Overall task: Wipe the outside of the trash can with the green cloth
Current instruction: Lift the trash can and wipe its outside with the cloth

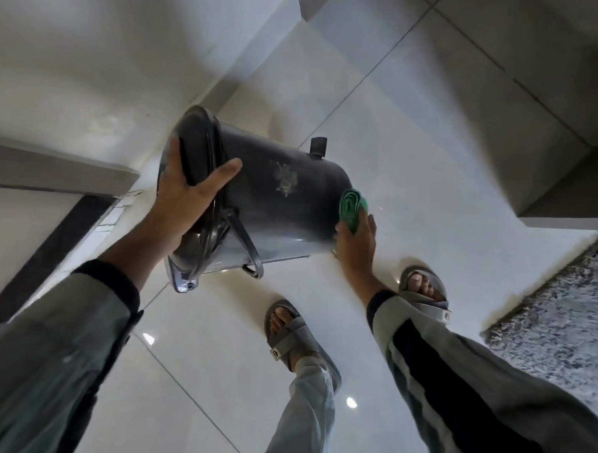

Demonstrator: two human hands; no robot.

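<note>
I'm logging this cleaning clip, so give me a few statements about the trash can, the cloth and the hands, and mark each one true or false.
1. The trash can stands upright on the floor. False: it is tipped on its side and held up off the tiled floor.
2. The left hand grips the can at its lid end. True.
3. The right hand holds the green cloth against the can's bottom end. True.
4. The cloth is spread flat over the whole side. False: it is bunched up at the can's base edge.
5. A pale smudge shows on the can's dark side. True.
6. The person is barefoot. False: both feet wear grey sandals.
</note>
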